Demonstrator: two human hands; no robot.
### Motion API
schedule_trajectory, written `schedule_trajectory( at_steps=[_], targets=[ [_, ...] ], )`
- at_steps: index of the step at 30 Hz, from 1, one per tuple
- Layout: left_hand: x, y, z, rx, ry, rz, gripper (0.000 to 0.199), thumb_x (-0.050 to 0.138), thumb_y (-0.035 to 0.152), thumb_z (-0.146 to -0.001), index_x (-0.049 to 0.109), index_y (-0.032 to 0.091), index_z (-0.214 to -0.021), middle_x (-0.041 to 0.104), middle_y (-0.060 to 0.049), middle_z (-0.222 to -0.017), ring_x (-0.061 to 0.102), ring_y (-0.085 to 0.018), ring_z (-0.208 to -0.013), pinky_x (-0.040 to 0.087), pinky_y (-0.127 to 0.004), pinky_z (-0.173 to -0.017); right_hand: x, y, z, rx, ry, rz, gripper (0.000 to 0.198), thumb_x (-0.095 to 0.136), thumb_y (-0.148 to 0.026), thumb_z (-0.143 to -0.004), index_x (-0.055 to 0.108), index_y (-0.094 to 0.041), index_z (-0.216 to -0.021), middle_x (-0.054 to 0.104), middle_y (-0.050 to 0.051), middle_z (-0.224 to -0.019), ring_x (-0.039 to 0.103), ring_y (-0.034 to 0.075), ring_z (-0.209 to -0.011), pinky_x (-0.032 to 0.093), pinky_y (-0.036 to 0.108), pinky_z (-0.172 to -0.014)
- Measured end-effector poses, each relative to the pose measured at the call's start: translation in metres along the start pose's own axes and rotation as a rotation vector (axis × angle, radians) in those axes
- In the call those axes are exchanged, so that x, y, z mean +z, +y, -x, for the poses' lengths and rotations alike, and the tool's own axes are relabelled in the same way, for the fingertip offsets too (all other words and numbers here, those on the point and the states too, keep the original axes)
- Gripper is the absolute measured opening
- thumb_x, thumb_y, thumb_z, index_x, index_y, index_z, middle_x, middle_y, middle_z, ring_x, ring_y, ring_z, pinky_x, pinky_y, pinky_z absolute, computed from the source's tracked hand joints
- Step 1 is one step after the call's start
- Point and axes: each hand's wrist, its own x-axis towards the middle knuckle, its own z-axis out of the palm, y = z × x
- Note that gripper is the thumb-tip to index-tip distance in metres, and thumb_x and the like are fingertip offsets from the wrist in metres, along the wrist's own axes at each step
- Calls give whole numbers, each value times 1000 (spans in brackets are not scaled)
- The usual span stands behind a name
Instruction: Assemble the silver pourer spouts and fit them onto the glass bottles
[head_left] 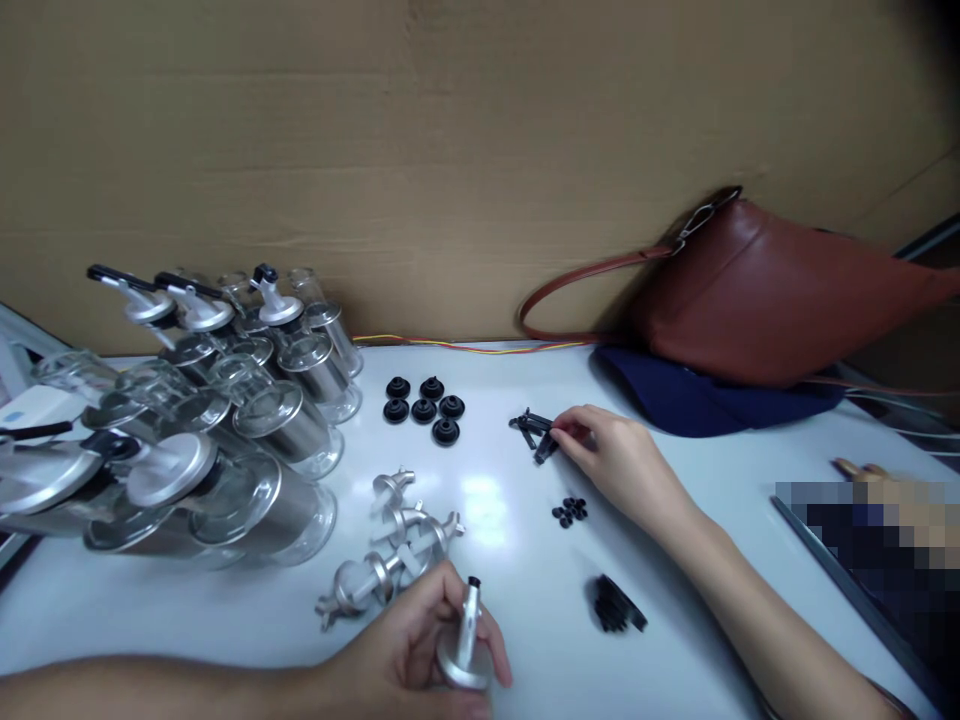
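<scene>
My left hand (412, 635), low in the middle, is closed around a silver pourer top (463, 668); its stem points up and carries a small black tip. Farther right, the fingertips of my right hand (619, 455) pinch a black plastic lever-like piece (546, 450) at a small pile of similar black pieces (530, 422). Beside my left hand lie several loose silver pourer tops (386, 575). Small black caps (571, 512) sit below my right hand, and a cluster of thin black parts (619, 605) lies nearer to me.
Several round black stoppers (424, 410) lie mid-table. On the left, glass-and-metal dispensers (289, 415) stand close together, some with silver tops and black levers. A brown leather bag (750, 290) rests on dark blue cloth (660, 405) at the back right, before a cardboard wall (450, 170).
</scene>
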Motion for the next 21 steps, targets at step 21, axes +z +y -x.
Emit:
schedule_trajectory(
  at_steps=[21],
  targets=[
    [4, 2, -17, 40, 93, -223, 63, 57, 74, -75, 34, 20, -97, 48, 0, -77, 48, -12, -68, 39, -27, -66, -20, -46, 25, 95, -227, -904, 23, 67, -41, -79, 61, -20, -75, 56, -2, -65, 52, 12, -58, 41, 23, -55]
  ],
)
